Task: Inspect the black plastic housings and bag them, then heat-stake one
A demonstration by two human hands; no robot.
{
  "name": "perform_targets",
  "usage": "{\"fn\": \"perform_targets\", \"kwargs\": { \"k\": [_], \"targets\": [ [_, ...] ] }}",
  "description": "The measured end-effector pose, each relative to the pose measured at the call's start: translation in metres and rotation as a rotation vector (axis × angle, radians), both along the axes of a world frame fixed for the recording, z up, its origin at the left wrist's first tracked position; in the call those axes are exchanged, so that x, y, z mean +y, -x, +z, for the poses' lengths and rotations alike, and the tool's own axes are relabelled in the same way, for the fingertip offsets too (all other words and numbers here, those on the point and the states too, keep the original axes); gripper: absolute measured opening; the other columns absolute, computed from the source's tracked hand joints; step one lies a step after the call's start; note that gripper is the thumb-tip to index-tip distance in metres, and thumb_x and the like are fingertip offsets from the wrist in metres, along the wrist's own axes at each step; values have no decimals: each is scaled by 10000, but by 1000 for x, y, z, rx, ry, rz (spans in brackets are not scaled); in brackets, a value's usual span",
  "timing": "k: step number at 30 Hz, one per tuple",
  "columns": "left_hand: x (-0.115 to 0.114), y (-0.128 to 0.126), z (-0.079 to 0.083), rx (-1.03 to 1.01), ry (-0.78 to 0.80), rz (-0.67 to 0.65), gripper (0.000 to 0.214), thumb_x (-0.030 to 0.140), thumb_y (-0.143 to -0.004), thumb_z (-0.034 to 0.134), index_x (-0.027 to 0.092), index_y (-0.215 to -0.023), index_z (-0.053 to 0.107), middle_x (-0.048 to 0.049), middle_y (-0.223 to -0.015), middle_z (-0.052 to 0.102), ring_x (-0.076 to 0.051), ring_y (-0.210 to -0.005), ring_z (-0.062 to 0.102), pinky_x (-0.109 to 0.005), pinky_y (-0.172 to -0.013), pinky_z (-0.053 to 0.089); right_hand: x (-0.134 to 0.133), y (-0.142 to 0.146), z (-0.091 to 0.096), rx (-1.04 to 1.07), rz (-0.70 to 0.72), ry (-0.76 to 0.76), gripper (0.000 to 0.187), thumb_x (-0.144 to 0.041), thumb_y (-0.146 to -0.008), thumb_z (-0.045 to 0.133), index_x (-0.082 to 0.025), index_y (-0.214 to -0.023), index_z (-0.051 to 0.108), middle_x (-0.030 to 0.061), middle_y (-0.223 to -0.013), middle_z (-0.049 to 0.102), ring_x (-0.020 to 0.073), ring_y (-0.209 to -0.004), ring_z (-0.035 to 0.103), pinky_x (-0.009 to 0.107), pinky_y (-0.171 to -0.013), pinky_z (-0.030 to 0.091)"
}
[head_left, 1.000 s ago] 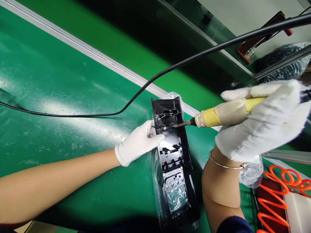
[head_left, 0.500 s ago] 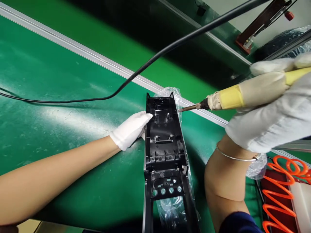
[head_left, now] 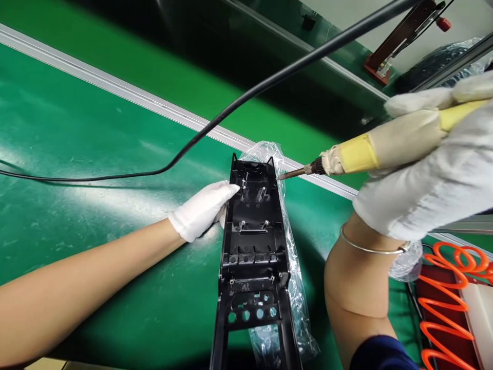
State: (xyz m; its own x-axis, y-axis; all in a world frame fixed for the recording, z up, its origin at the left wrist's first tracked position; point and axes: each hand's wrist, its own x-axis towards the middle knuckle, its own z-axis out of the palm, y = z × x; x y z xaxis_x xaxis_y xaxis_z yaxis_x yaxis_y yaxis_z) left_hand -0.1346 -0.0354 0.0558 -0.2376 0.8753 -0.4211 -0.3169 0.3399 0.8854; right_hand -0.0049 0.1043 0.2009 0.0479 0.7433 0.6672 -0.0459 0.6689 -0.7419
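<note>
A long black plastic housing [head_left: 252, 209], with posts, ribs and a row of round holes, lies over clear plastic film [head_left: 298, 308] on the green bench. My left hand [head_left: 204, 209], in a white glove, grips its left wall near the far end, thumb over the rim and fingers outside. In my gloved right hand [head_left: 427, 159] is a soldering iron [head_left: 358, 154], its handle wrapped in yellow and pale tape. The iron's tip points left, at the housing's upper right wall; whether it touches is unclear.
A thick black cable [head_left: 246, 95] crosses the view above the bench. An orange coiled hose [head_left: 442, 303] lies at the lower right, beside a dark red object. Behind the housing runs a metal rail [head_left: 154, 105]. A dark red stand [head_left: 400, 43] is at the upper right.
The housing's near end has swung left, uncovering more film on its right. My left hand has shifted slightly left with it. The iron's tip sits slightly farther left, near the wall.
</note>
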Motion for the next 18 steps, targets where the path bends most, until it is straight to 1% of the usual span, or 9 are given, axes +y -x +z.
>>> {"fn": "perform_targets", "kwargs": {
  "k": [2,3,6,8,10,11,14,16,18],
  "targets": [
    [-1,0,0,-77,-3,-39,348,547,-803,662,226,-721,556,-27,-651,561,-218,-535,540,-344,-583,522,2,-2,0,-11,11,19,550,169,-958,290,-242,-602,377,-93,-727,599,87,-548,630,189,-547,590],
    [-2,1,0,-99,-6,-48,349,545,-812,664,226,-728,552,-24,-651,558,-212,-537,538,-333,-575,515,2,-3,-1,-31,23,12,552,167,-961,297,-241,-597,372,-92,-730,609,87,-551,635,185,-547,594],
    [-3,1,2,-116,-9,-63,351,539,-827,669,219,-754,544,-19,-629,552,-201,-512,528,-305,-520,479,4,-2,-4,-8,73,-46,511,62,-1033,402,-241,-627,467,-78,-680,577,85,-566,646,181,-561,594],
    [-2,0,5,-122,-10,-79,356,537,-834,671,213,-787,534,-21,-615,557,-197,-490,525,-289,-477,454,4,-1,-7,96,154,-85,451,35,-1030,446,-248,-693,548,-85,-647,537,74,-546,631,179,-538,566],
    [-1,-1,8,-102,-7,-77,368,532,-827,684,203,-823,520,-26,-610,568,-192,-478,529,-272,-449,445,4,1,-9,170,255,-106,381,43,-992,479,-244,-758,573,-100,-655,544,69,-536,624,180,-524,540],
    [0,-2,9,-85,1,-70,377,528,-817,694,196,-842,516,-32,-616,580,-191,-481,538,-264,-441,448,3,1,-10,162,289,-104,346,31,-981,491,-238,-777,569,-104,-662,553,71,-544,630,181,-528,536],
    [2,-3,11,-42,37,-62,415,528,-786,710,172,-884,519,-60,-647,617,-195,-505,579,-246,-434,472,4,-1,-11,69,280,-97,287,-42,-999,496,-240,-792,519,-102,-666,558,85,-571,650,196,-555,549],
    [2,-3,12,-27,43,-70,416,530,-783,704,163,-868,525,-71,-644,622,-196,-513,593,-240,-438,488,4,-3,-10,29,250,-88,305,-61,-1029,451,-242,-789,500,-104,-667,548,81,-573,655,200,-566,557],
    [2,-2,13,-25,37,-72,405,524,-784,699,163,-841,525,-73,-630,617,-194,-507,592,-236,-437,491,4,-4,-8,38,238,-70,325,-50,-1041,408,-234,-790,502,-100,-666,542,73,-561,652,196,-561,552]
  ]
}}
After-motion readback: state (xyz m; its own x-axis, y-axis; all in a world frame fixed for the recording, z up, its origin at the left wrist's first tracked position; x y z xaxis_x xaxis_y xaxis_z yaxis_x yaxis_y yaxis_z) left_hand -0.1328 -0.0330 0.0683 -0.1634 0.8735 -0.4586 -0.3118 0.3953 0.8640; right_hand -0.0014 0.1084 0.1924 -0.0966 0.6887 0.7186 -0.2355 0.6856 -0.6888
